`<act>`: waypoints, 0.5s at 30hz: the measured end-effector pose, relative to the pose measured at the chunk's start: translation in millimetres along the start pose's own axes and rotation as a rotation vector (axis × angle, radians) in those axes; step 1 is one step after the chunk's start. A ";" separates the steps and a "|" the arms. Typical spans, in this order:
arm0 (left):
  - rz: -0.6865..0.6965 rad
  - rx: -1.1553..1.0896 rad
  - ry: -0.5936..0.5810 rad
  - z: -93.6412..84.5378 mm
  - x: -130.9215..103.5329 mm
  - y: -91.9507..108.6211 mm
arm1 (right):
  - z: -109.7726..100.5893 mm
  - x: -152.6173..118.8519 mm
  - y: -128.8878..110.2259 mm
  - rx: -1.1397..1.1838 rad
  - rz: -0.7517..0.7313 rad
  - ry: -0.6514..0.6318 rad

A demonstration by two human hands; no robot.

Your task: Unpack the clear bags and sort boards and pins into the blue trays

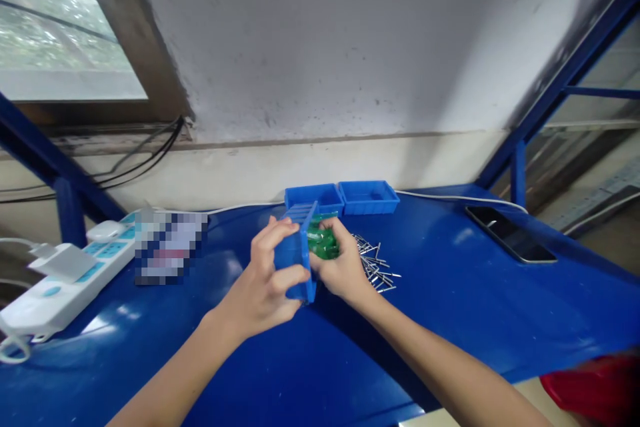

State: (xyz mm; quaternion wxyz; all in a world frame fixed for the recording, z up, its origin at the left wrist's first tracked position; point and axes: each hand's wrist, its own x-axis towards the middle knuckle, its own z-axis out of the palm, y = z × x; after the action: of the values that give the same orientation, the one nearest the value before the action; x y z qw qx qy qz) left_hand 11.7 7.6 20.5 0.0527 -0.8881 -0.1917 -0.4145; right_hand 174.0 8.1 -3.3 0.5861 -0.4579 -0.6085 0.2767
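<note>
My left hand (260, 283) grips a small blue plastic bin (293, 253) turned on its side, its opening facing right. At that opening, the fingers of my right hand (347, 270) are closed around a shiny, see-through green thing (325, 241). It looks like crumpled plastic film, though the fingers and the bin's rim cover part of it. A loose heap of thin metal pins (377, 267) lies on the blue table just beyond and to the right of my right hand, partly hidden by it.
Two blue bins (369, 198) stand side by side near the wall. A dark phone (510, 233) lies at the right. On the left are a white power strip (75, 273) with plugs and a blurred-out flat item (173, 247). A white cable (460, 197) runs along the back.
</note>
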 end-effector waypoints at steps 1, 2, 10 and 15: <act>-0.037 0.000 0.023 -0.2 -2.3 -3.3 | 1.3 0.4 -0.8 0.017 0.008 0.039; -0.074 0.008 0.055 -0.8 -5.0 -7.3 | 1.2 1.3 -2.3 0.048 0.017 0.072; -0.214 0.238 0.135 -18.7 -27.6 -40.9 | -44.4 25.1 -1.2 0.207 0.158 0.189; -0.130 0.203 0.099 -18.9 -29.0 -40.8 | -54.4 28.4 15.6 0.056 0.350 -0.181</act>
State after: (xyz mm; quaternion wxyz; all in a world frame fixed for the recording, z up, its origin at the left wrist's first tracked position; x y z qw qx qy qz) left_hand -34.4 31.8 8.2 0.1245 -0.8423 -0.2870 -0.4388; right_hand 233.2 29.0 4.8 0.4846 -0.5133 -0.5619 0.4312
